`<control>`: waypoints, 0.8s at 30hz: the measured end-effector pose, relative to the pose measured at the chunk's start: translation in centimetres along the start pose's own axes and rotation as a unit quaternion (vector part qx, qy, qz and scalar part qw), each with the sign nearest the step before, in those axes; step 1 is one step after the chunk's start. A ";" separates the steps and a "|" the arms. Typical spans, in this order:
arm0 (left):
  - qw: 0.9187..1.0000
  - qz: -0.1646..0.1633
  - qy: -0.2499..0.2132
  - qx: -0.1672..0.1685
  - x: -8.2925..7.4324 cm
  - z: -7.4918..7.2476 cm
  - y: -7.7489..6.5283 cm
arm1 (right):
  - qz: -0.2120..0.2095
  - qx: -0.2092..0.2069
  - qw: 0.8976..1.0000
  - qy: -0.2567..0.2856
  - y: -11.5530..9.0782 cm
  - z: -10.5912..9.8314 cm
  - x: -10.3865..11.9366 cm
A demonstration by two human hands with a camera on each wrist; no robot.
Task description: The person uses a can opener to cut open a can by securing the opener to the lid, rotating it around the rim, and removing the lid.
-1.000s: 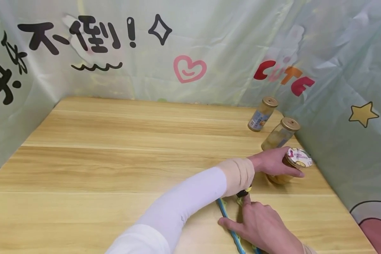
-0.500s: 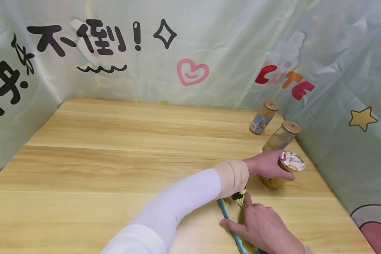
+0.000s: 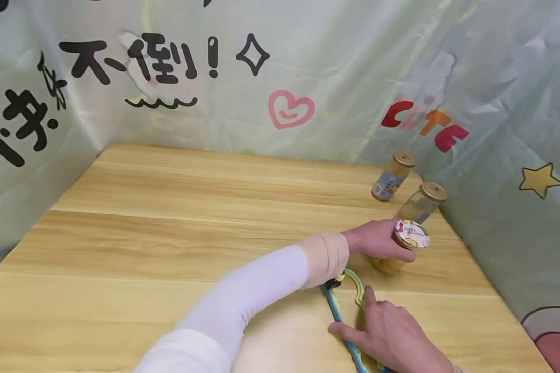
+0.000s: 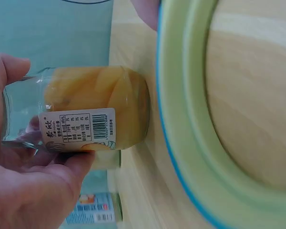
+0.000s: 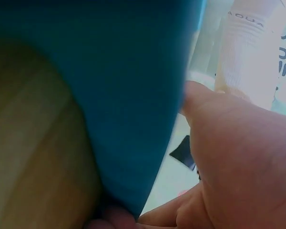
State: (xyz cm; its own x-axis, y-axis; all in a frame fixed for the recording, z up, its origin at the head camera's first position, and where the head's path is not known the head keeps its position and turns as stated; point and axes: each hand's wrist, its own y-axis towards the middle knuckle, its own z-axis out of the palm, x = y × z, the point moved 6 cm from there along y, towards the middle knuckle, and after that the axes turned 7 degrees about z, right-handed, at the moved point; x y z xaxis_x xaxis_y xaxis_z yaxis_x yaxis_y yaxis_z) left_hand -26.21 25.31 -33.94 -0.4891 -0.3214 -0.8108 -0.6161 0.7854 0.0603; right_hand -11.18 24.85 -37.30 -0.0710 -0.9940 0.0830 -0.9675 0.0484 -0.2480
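My left hand (image 3: 378,238) grips a glass jar of yellow fruit pieces (image 4: 95,90) near its top, just below a printed white lid (image 3: 411,234). The jar is upright. Its label with a barcode shows in the left wrist view; I cannot tell whether its base touches the table. Nearer the front, my right hand (image 3: 396,331) holds a thin blue-and-green piece (image 3: 337,313), thumb over its blue edge and index finger at its green curved side. In the left wrist view this piece (image 4: 174,95) appears as a green ring with a blue edge around an opening. Its front end is out of frame.
Two more jars with gold lids stand behind the held one: a nearer jar (image 3: 421,203) and a farther, blue-labelled jar (image 3: 392,177). A printed curtain (image 3: 326,62) borders the wooden table (image 3: 168,238) at the back and sides. A black-and-yellow piece (image 3: 334,282) shows beneath the left wrist.
My left hand has moved left with the jar, toward the blue-and-green piece. More of that piece's green curve now shows. My right hand stays on the piece; the head view has shifted slightly.
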 end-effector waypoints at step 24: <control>0.998 0.001 -0.064 -0.027 3.1 -4.6 -5.6 | -0.005 0.017 1.000 0.008 0.4 0.4 -0.2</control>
State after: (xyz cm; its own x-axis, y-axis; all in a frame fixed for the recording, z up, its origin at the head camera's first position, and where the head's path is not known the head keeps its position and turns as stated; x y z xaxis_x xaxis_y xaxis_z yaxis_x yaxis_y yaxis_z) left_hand -27.13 17.49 -34.06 -0.4098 -0.2465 -0.8782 -0.6488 0.7555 0.0907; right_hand -11.42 24.99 -37.82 -0.0649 -0.9927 0.1020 -0.9596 0.0341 -0.2792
